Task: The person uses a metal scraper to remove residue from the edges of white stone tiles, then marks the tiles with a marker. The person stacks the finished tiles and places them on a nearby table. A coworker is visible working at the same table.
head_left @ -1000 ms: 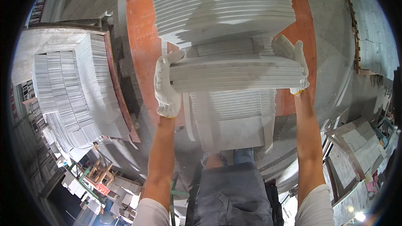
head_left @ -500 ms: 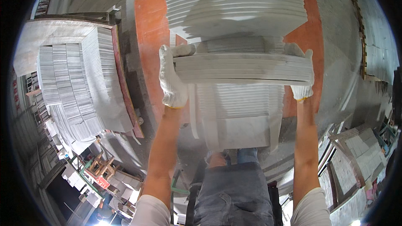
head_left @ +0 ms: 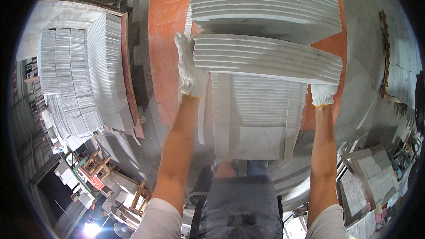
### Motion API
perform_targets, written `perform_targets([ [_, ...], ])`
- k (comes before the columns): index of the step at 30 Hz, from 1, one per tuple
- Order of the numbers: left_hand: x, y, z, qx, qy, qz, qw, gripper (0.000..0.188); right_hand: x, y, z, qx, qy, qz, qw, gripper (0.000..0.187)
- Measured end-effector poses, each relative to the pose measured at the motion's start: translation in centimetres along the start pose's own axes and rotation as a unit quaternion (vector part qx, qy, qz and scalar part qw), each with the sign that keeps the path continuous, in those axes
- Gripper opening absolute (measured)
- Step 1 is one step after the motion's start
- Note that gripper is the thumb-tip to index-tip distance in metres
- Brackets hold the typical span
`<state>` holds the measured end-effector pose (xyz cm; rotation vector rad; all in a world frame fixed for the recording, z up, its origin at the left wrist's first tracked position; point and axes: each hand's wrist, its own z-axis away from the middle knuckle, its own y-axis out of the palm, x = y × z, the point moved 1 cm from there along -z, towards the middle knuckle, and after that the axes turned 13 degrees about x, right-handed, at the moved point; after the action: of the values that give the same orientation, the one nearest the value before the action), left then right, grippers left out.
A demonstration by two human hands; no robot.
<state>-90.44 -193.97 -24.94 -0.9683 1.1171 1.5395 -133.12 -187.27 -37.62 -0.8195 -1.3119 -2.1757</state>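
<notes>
White-grey veined slab bundle [head_left: 265, 57]: lay crosswise between both gloved hands, toward one o'clock from the middle of the view; tilted slightly, lower at the three o'clock end; could not tell lifted from resting.
Left hand in white knit glove [head_left: 187, 64]: stood at eleven o'clock, flat and uncurled, straight at the visible fingers, alongside the nine o'clock end of the bundle.
Right hand in white knit glove [head_left: 323, 94]: reached up at three o'clock to the near edge of the bundle; hidden at the fingers, so could not tell gripping from supporting.
Large ridged slab stack [head_left: 265, 0]: rose toward one o'clock, just beyond the bundle.
Smaller slab stack [head_left: 259, 110]: sat on the bundle's six o'clock side, flanked by two pale strips [head_left: 223, 119].
Orange board [head_left: 168, 44]: spread beneath, showing mostly at eleven o'clock.
Multi-row slab stack [head_left: 79, 75]: stood well apart, at nine to ten o'clock.
Pale slab pile [head_left: 400, 57]: lay at two to three o'clock.
Bright lamp [head_left: 91, 229]: shone between seven and eight o'clock.
</notes>
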Motion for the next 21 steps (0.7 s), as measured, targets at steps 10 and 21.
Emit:
perform_targets([
  [10,1.3,0.5,-0.1,-0.012,0.047,0.084,0.995,0.054,-0.5,-2.3,0.1,0.15,-0.028,0.076,0.985,0.045],
  [21,0.9,0.9,8.8,-0.154,-0.091,0.021,0.984,0.071,2.2,2.7,7.2,0.058,0.074,0.016,0.995,0.05],
])
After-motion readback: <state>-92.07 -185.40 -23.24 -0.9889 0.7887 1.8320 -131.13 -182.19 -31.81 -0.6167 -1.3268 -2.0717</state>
